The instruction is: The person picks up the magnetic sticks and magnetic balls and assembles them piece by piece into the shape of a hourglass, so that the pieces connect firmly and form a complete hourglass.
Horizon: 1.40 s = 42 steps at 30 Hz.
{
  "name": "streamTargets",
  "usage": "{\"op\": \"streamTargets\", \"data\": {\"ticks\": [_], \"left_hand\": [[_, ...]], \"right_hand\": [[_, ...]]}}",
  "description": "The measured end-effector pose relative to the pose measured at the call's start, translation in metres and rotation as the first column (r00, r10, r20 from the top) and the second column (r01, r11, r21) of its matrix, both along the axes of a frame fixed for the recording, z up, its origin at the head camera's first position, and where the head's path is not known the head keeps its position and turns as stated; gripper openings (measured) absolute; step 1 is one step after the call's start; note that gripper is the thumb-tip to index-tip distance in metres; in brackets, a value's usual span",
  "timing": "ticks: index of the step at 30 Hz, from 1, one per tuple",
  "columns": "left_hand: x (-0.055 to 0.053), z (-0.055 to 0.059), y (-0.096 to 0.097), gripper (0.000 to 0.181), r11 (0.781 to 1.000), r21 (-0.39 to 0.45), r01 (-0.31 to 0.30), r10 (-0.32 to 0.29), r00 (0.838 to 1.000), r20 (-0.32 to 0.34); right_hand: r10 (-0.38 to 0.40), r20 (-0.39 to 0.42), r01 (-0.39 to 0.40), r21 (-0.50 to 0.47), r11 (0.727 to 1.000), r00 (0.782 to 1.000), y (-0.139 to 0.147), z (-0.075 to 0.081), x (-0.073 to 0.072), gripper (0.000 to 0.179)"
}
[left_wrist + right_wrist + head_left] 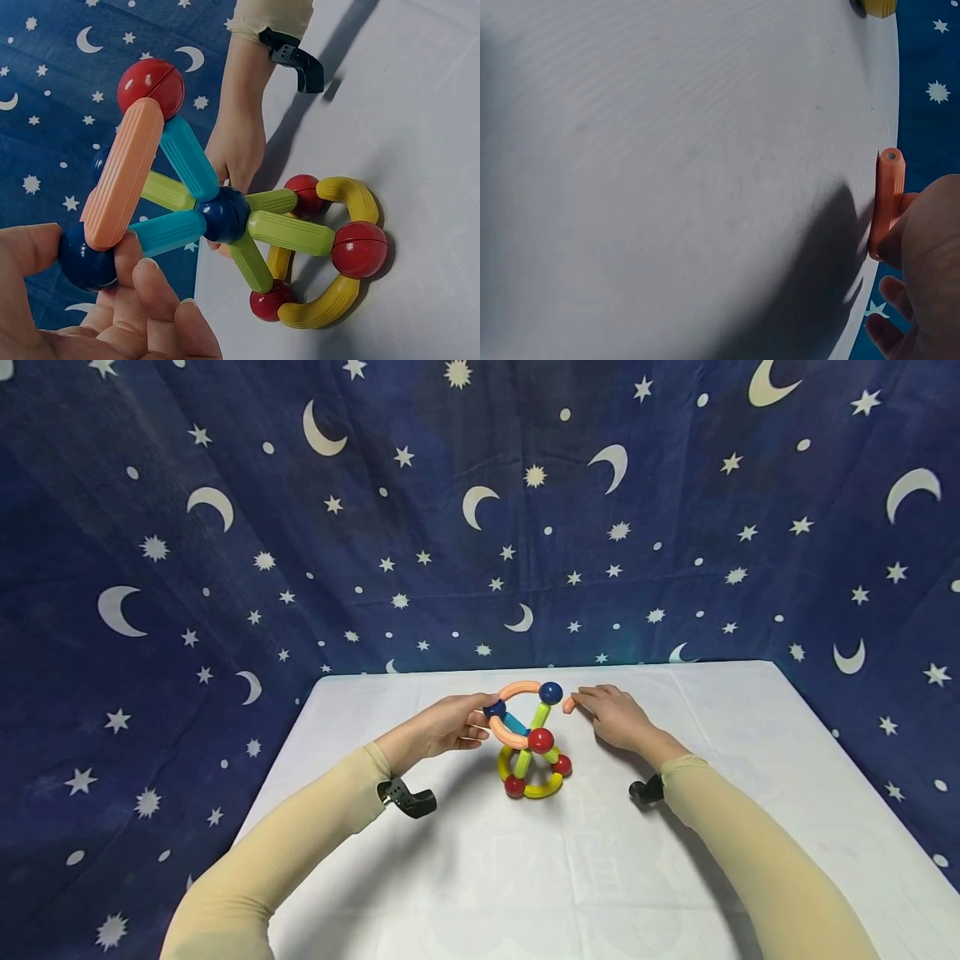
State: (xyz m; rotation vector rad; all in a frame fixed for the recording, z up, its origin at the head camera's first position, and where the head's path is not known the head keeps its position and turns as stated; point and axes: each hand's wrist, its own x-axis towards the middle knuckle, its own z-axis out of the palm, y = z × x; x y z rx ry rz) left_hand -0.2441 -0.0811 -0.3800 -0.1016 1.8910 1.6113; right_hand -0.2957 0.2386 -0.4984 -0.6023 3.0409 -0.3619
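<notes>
A structure of magnetic rods and balls stands on the table. At its base, curved yellow rods (322, 306) link red balls (360, 249). Green rods (291, 233) rise from these to a central blue ball (224, 214). Above it, light-blue rods (189, 159) and a green one spread to an upper ring of balls joined by curved peach rods (507, 734). My left hand (446, 725) pinches a blue ball (86, 256) of that ring, on the left. To the right of the structure, my right hand (617, 714) pinches a loose peach rod (887, 202) by one end.
A white cloth covers the table (450, 893). Behind and beside it hangs a dark blue curtain (435, 543) with moons and stars. Dark camera mounts (408, 797) are strapped at both wrists.
</notes>
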Motion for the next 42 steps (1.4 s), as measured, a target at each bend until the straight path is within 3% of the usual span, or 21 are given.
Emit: {"op": "streamTargets", "data": {"ticks": [12, 29, 42], "left_hand": [[-0.001, 0.002, 0.002, 0.036, 1.000, -0.007, 0.006, -0.006, 1.000, 0.001], [-0.001, 0.002, 0.001, 0.035, 1.000, -0.004, 0.010, -0.010, 1.000, -0.006], [0.004, 0.000, -0.002, 0.038, 1.000, -0.010, 0.008, -0.008, 1.000, -0.007]], "right_hand": [[-0.008, -0.010, 0.008, 0.040, 0.999, 1.000, 0.017, 0.003, 0.017, 0.053], [-0.010, -0.017, 0.010, -0.001, 1.000, 1.000, 0.046, 0.003, 0.056, 0.053], [-0.011, -0.029, 0.010, -0.035, 0.999, 1.000, 0.048, 0.001, 0.080, 0.051]]}}
